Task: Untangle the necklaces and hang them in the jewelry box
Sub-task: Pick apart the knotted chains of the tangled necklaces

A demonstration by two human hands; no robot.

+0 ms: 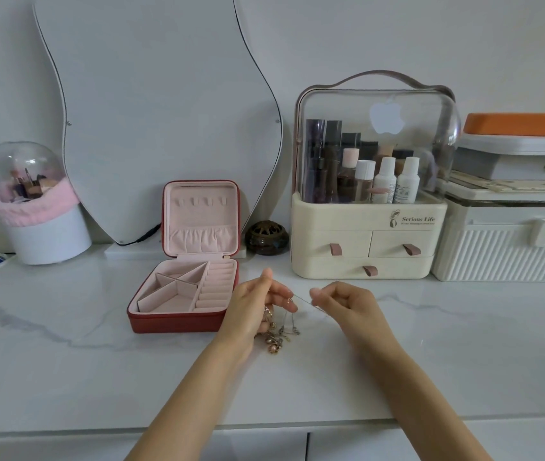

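We're over a white, grey-veined marble bench [65, 327], glossy and smooth. Far left of the jewelry box [184, 294] stands a white tub [48, 239] with a fluffy pink band and a clear dome; what's inside is a blur of small cosmetics. Behind the box leans a wavy-edged mirror [151, 111]. The box itself is red outside, soft pale pink inside, lid propped upright with four small hooks and a gathered pocket, its tray split into angled compartments and ring rolls.

Just right of the box, our left hand [258, 311] pinches a tangle of necklaces [277, 334], gold links and beads dangling to the bench. A fine silvery chain runs across to our right hand [341, 302], which pinches it between curled fingers; that strand is nearly too thin to trace.

Further right sits a cream organiser [364, 247] with a clear domed lid, then ribbed white cases [510, 247] cut off at the edge.
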